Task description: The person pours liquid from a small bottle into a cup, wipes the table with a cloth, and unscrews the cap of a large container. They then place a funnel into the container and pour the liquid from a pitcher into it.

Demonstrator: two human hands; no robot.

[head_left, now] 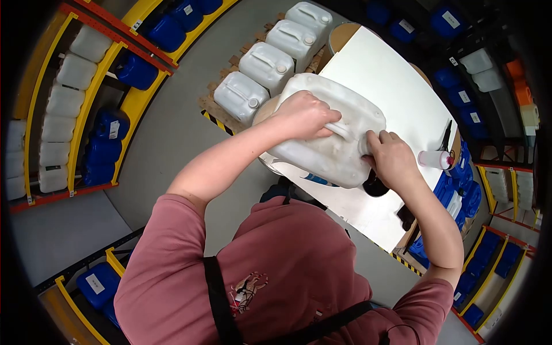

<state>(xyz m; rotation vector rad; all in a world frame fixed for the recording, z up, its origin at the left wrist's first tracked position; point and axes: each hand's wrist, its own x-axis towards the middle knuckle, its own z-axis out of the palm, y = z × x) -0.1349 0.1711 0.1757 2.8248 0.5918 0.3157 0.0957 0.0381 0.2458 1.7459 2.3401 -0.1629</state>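
Observation:
A large white plastic jerrycan (322,158) is over the near part of the white tabletop (374,69), its handle side facing up. My left hand (307,115) is closed around the moulded handle (343,131). At the can's right end, my right hand (394,158) has its fingers wrapped round the white screw cap (363,144). Below that hand, partly hidden by it and the can, is a round black object (376,185). Right of my right hand lies a clear bottle with a pink-red top (435,159).
Several white jerrycans (240,95) stand in a row on a wooden pallet left of the table. Shelves hold blue canisters (138,70) and white ones (76,72). More blue containers (468,198) sit beyond the table's right side. Black-yellow tape (217,122) marks the pallet edge.

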